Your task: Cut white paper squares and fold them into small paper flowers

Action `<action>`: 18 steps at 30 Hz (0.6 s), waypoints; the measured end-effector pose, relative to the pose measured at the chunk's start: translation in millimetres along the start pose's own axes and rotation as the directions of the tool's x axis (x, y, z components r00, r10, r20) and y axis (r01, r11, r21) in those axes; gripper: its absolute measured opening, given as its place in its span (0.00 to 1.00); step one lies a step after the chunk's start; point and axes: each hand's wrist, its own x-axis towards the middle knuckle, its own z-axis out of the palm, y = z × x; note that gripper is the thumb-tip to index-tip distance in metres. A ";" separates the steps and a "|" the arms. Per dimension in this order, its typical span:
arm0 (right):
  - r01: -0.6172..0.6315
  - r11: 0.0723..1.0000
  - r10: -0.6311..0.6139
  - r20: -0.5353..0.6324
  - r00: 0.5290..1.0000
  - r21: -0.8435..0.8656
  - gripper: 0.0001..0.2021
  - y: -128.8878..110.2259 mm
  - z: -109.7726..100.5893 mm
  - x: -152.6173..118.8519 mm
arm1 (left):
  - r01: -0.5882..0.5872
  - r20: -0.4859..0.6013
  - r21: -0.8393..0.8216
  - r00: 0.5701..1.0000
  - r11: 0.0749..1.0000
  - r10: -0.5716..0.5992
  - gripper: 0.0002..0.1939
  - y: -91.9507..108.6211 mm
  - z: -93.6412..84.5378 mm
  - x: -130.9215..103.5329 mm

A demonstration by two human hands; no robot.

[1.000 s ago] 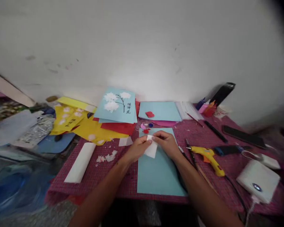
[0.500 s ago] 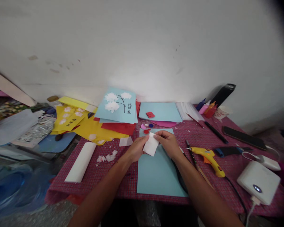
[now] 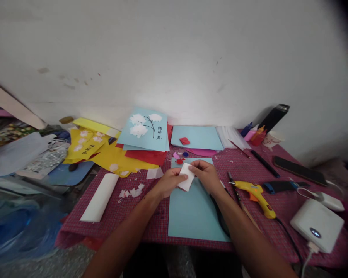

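Two bare hands meet over the table [image 3: 113, 216], both on one small piece of white paper [image 3: 186, 184]. The left hand [image 3: 168, 183] pinches it closed between thumb and fingers, the thumb lying across its face; the right hand [image 3: 206, 177] has its thumb and fingertips closed on the upper right part, the other fingers curled. Beneath them lies one long light blue sheet [image 3: 195, 220]. Behind it are one blue card with white flowers [image 3: 137, 131], and, to the right of that, one flat blue sheet [image 3: 201, 136] bearing one folded red piece [image 3: 185, 141]. On the left lie one wide white paper strip [image 3: 100, 199], several torn white scraps [image 3: 131, 192] and one yellow flower card [image 3: 85, 146]. On the right are one yellow glue gun [image 3: 256, 195], one white power bank [image 3: 317, 224], one phone [image 3: 300, 170], one black pen [image 3: 265, 163], one thin red pencil [image 3: 239, 148], one black flask [image 3: 277, 116] and one paper cup [image 3: 271, 139], with a few small coloured bottles [image 3: 251, 133] whose exact number is hard to tell. The held paper is plain white, roughly rectangular, longer than it is wide, tilted with its top leaning right, and straight along its visible edges; whether it has more than one layer is unclear.
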 end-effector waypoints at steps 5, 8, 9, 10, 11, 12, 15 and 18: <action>0.028 0.999 -0.027 0.026 0.999 -0.039 0.10 -0.6 0.1 -1.2 | 0.012 -0.066 0.011 0.998 1.000 -0.012 0.18 -2.2 -1.5 2.7; 0.010 0.999 -0.009 0.050 0.999 -0.030 0.12 -3.8 -0.7 -1.4 | -0.008 -0.054 0.014 0.999 1.000 0.009 0.18 -3.4 -2.5 3.4; 0.002 1.000 0.000 0.060 0.998 -0.029 0.12 -4.7 -0.9 -1.4 | -0.010 -0.053 0.015 0.999 1.000 0.010 0.18 -3.5 -2.6 3.3; -0.006 0.999 0.008 0.068 0.998 -0.032 0.13 -5.4 -1.0 -1.4 | -0.007 -0.053 0.018 0.999 1.000 0.008 0.18 -3.5 -2.5 3.1; -0.013 0.999 0.016 0.074 0.997 -0.039 0.13 -5.9 -1.1 -1.4 | -0.004 -0.051 0.022 0.999 1.000 0.005 0.18 -3.2 -2.2 2.8; -0.020 0.999 0.023 0.076 0.997 -0.049 0.14 -6.2 -0.9 -1.5 | 0.001 -0.047 0.025 0.999 1.000 0.000 0.17 -2.9 -1.8 2.4; -0.016 0.996 0.021 0.061 0.998 -0.086 0.14 -6.8 0.2 -1.9 | 0.014 -0.021 0.027 1.000 1.000 -0.014 0.17 -1.5 -0.7 1.1; 0.009 0.993 -0.003 0.051 0.999 -0.116 0.14 -9.0 1.3 -2.5 | 0.010 -0.025 0.023 1.000 1.000 -0.009 0.16 -0.9 -0.6 0.7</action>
